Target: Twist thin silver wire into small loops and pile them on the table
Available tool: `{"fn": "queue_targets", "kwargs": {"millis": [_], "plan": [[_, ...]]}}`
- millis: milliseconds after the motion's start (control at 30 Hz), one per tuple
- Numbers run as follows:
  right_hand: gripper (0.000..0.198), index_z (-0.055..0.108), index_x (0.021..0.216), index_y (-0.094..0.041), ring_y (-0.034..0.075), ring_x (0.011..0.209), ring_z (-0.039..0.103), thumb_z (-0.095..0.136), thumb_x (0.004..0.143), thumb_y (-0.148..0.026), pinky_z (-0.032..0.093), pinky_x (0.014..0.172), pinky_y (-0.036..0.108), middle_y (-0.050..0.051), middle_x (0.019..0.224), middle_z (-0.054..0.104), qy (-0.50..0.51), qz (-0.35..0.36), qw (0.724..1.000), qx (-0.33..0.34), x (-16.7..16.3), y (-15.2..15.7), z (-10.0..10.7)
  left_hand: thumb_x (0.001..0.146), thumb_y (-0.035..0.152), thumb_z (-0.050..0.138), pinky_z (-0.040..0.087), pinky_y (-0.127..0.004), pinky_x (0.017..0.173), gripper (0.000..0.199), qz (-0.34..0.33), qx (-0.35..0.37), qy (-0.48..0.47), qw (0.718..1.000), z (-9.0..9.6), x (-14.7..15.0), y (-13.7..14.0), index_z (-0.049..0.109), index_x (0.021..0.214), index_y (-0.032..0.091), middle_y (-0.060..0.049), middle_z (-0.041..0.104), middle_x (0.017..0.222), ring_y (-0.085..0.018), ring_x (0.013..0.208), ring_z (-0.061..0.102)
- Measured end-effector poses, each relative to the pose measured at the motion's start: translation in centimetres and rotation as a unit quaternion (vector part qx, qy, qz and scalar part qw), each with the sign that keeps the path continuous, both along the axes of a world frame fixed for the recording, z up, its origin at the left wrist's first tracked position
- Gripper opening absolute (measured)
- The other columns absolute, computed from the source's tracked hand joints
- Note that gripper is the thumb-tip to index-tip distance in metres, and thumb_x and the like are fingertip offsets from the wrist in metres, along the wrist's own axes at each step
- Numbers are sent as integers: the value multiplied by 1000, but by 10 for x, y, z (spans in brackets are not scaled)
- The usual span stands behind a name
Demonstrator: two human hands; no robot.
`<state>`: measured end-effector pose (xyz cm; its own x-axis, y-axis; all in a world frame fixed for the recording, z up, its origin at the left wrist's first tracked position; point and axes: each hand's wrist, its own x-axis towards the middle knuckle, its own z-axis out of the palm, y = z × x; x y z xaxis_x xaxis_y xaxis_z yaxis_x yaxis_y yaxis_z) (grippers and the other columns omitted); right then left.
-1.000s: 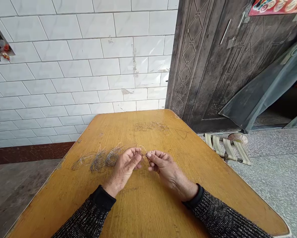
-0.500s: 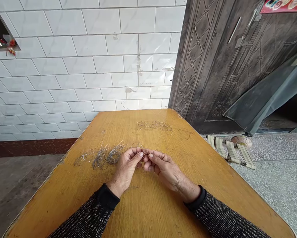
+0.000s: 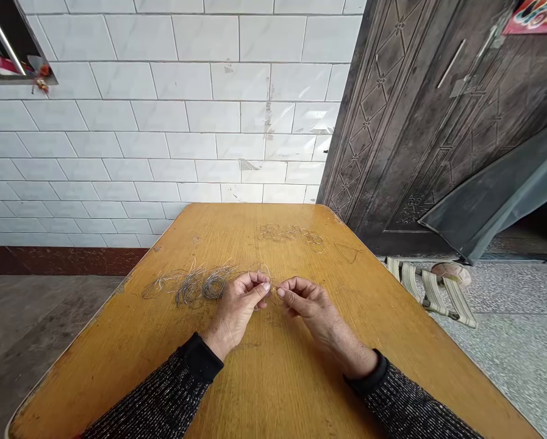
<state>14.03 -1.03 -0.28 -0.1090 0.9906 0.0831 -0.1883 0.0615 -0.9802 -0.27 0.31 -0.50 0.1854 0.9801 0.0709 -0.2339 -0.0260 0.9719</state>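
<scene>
Between thumb and fingers, my left hand (image 3: 241, 305) pinches a thin wire (image 3: 264, 269), part of which loops up behind the fingertips. My right hand (image 3: 312, 308), a short gap to the right, is also closed in a pinch, at the same wire. The wire is so fine that its full course between the hands is hard to follow. Just left of my left hand lie coils of grey wire: a neat round coil (image 3: 214, 284), a looser bundle (image 3: 189, 288) and a thin, spread-out tangle (image 3: 161, 284).
Toward the far end of the wooden table (image 3: 264, 378) lies a row of wire rings (image 3: 291, 233). A bent piece of wire (image 3: 347, 251) rests near the right edge. On the floor to the right stands a low strap-seat stool (image 3: 431, 292), by a dark door (image 3: 419, 122).
My hands have drawn apart, from fingertips touching to a small gap. The whole view has shifted slightly. The coils lie as before.
</scene>
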Motion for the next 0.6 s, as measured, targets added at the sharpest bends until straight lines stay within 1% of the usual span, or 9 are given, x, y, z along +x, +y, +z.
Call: {"fn": "queue_targets", "kwargs": {"millis": [67,133,233,300,400,500,600], "plan": [[29,57,61,-15,6,46,37,71,58,-41,31,43,19,-5,51,45,3,-5,1000,-2,0,0,0,66,27,66,39,-22,58,17,-4,1,-3,1000,0,0,0,59,75,15,-2,54,77,-9,66,49],[28,57,61,-15,5,45,37,70,59,-40,31,43,19,-5,51,45,9,0,1000,-6,0,-1,0,66,27,67,39,-22,58,18,-14,-11,-26,1000,0,0,-1,59,76,15,-1,54,78,-9,67,49],[27,58,63,-15,6,47,39,69,61,-39,33,44,19,-4,54,48,22,19,1000,-10,1,-3,-1,63,26,69,38,-21,58,21,-42,-53,-70,995,1,1,-2,60,77,14,-1,54,73,-8,63,48],[26,59,63,-15,6,48,40,69,61,-39,34,44,19,-3,55,49,29,22,999,-11,1,-3,-2,63,27,70,38,-21,58,21,-59,-67,-79,993,1,1,-2,61,76,13,-1,54,69,-8,62,48],[27,59,62,-15,6,47,40,70,59,-40,34,42,19,-3,53,49,21,7,1000,-15,0,-3,-3,65,29,67,38,-22,58,19,-58,-48,-49,996,1,1,-2,62,73,12,-2,55,69,-9,62,49],[29,58,59,-15,6,44,38,71,57,-40,32,41,19,-4,49,48,10,-12,1000,-15,-2,-2,-2,67,29,64,38,-23,57,17,-32,-13,11,999,0,2,-2,63,71,12,-2,56,67,-10,61,49],[28,58,57,-14,5,42,36,72,55,-39,29,40,19,-5,47,47,8,-23,1000,-13,-4,-1,-2,69,28,61,39,-25,56,15,2,30,76,997,1,3,-3,63,69,13,-2,56,64,-11,59,49]]}}
